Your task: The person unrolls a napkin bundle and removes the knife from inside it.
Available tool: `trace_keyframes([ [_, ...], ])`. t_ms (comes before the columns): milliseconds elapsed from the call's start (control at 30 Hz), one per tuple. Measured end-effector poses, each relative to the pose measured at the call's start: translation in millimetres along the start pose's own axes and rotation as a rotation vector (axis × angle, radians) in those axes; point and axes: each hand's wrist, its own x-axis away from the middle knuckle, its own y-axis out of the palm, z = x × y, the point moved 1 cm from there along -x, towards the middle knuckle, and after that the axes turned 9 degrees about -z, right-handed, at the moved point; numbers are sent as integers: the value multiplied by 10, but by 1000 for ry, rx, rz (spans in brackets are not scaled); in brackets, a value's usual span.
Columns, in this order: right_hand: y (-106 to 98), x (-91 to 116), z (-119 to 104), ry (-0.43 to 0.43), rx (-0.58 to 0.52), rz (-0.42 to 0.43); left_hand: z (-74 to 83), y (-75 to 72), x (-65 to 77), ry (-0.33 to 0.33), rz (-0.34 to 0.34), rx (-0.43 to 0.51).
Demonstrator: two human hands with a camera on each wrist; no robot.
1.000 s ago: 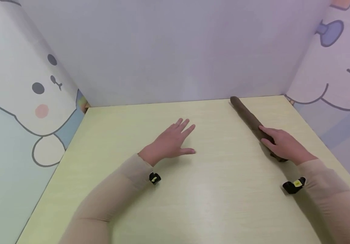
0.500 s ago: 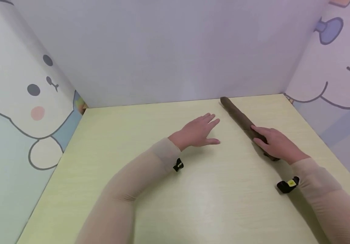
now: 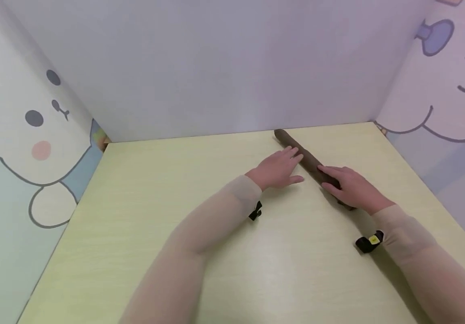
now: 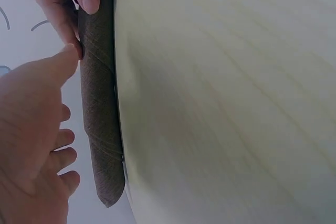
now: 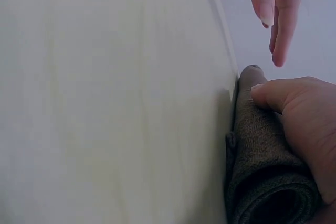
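A long rolled brown cloth point(image 3: 310, 161) lies diagonally on the table, its far end near the back wall. Its spiral layers point(image 5: 270, 203) show at the near end in the right wrist view. My right hand point(image 3: 354, 188) holds the roll's near half from above, thumb on one side and fingers across the other. My left hand point(image 3: 277, 168) is spread beside the far half, fingers straight, and its fingertips overlap the roll in the head view. The left wrist view has the left thumb point(image 4: 65, 64) pointing at the roll, close to the right hand's fingers.
The pale wood-grain table point(image 3: 155, 189) meets a plain light back wall point(image 3: 196, 67). Cartoon-printed side walls stand at left point(image 3: 2, 112) and right point(image 3: 455, 76). Each sleeve's cuff carries a small black wrist camera point(image 3: 370, 242).
My left hand has moved right and forward from mid-table up to the roll. The right hand and the rolled cloth have shifted left together.
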Motion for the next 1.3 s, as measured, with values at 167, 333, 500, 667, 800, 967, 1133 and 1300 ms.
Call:
trace_keyframes([
  [167,17,-68,-45,-31,-11,6,-51,51,-150,-41,5,-53],
  [333,37,-105,-62,-39,-21,-5,-85,98,-207,-66,-14,-23],
  [500,46,-121,-79,-44,-20,-13,-110,128,-210,-75,-12,-1],
  [667,-19,-39,-68,-35,-9,-5,-97,172,-240,-80,-15,22],
  [800,-100,86,-12,-12,-4,8,-69,187,-262,-94,-15,28],
  [967,-164,194,90,19,-33,-20,-8,185,-277,-114,-10,31],
  [1133,-149,282,185,16,-60,-31,149,184,-327,-104,-20,26],
  [1300,-121,401,268,37,-68,-2,297,190,-394,-112,-59,24],
])
